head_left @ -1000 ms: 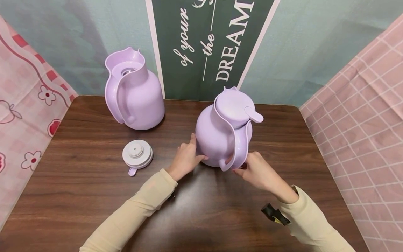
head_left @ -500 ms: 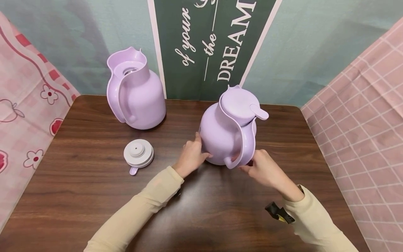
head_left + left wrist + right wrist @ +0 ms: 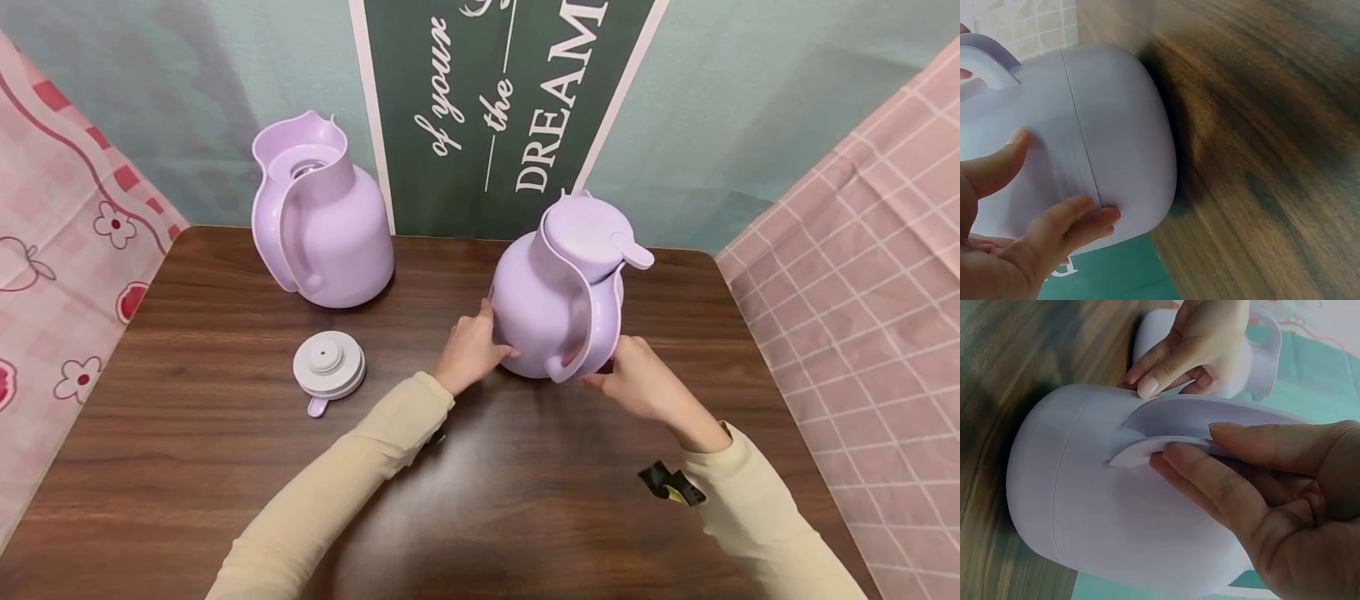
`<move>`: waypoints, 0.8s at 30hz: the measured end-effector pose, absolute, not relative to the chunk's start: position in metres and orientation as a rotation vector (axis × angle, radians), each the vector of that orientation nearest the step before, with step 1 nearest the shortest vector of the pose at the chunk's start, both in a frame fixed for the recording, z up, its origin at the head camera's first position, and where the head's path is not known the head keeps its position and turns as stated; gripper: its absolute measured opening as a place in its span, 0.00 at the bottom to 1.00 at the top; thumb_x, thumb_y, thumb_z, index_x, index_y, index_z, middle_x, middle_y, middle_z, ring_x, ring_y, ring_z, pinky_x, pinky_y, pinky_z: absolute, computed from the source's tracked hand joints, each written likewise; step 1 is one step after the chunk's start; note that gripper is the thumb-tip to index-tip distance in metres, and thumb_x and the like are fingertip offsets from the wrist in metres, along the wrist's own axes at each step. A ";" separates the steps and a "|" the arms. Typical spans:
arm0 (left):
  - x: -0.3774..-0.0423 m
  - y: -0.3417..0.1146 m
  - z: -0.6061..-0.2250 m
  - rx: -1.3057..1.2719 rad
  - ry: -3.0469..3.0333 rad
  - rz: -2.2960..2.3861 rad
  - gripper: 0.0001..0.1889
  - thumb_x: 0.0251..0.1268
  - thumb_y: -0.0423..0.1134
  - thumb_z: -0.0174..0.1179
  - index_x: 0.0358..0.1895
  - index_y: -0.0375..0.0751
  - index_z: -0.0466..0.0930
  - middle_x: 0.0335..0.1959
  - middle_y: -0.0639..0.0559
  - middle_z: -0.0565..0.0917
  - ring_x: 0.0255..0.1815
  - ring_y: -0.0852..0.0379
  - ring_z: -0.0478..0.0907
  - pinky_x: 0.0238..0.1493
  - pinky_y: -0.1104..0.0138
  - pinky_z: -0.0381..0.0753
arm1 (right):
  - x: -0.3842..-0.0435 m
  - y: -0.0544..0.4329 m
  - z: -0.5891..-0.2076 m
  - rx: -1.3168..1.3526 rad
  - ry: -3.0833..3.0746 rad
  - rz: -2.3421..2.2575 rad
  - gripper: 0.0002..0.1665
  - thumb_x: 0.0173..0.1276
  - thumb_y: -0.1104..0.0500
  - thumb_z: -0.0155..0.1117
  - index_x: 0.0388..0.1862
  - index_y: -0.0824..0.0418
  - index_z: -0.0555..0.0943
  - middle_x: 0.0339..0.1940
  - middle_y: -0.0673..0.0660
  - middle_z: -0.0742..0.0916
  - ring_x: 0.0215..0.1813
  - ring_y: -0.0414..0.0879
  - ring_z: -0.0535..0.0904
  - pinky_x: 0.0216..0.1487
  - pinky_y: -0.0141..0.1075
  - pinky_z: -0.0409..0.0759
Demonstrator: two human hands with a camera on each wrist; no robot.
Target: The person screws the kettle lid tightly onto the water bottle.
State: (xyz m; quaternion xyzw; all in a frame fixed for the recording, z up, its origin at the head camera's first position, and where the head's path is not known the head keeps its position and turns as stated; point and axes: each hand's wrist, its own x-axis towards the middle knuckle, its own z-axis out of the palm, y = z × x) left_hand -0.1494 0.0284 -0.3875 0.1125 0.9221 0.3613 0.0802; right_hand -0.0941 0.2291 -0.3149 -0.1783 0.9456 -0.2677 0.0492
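Note:
A lilac thermos jug (image 3: 540,304) with its round lid (image 3: 588,233) on stands on the table. Its handle (image 3: 600,329) points toward me and to the right. My left hand (image 3: 474,346) lies against the jug's left side; in the left wrist view its thumb (image 3: 1004,162) and fingers (image 3: 1079,222) are spread over the body. My right hand (image 3: 641,379) holds the lower handle, and the right wrist view shows its thumb and fingers pinching the edge.
A second lilac thermos jug (image 3: 337,225), with no lid in its mouth, stands at the back left. In front of it a stopper lid (image 3: 328,365) lies upside down on the wooden table (image 3: 525,500). Cloth backdrops (image 3: 847,292) border the table.
The lidded jug has shifted to the right and toward the back, with both hands moving along on it. The other jug and the stopper lid stay where they were.

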 end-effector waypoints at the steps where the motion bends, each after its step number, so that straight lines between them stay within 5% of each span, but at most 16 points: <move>1: -0.151 0.030 -0.388 0.338 2.759 1.082 0.47 0.48 0.45 0.69 0.65 0.21 0.53 0.47 0.29 0.77 0.48 0.42 0.77 0.47 0.58 0.75 | -0.096 0.230 -0.314 -0.536 2.879 -0.809 0.11 0.47 0.69 0.68 0.31 0.64 0.78 0.27 0.54 0.83 0.31 0.48 0.76 0.35 0.44 0.73; 13: -0.178 0.049 -0.387 0.269 2.678 1.126 0.46 0.48 0.44 0.69 0.67 0.26 0.54 0.59 0.35 0.70 0.57 0.43 0.70 0.54 0.58 0.70 | -0.116 0.243 -0.311 -0.417 2.856 -0.760 0.09 0.48 0.67 0.68 0.28 0.65 0.77 0.22 0.53 0.81 0.27 0.48 0.73 0.31 0.42 0.71; 24: -0.199 0.069 -0.387 0.222 2.659 1.121 0.46 0.50 0.44 0.68 0.68 0.28 0.52 0.60 0.37 0.70 0.57 0.44 0.70 0.54 0.59 0.70 | -0.138 0.259 -0.310 -0.344 2.845 -0.745 0.13 0.49 0.66 0.67 0.33 0.67 0.76 0.29 0.61 0.82 0.32 0.52 0.72 0.35 0.44 0.70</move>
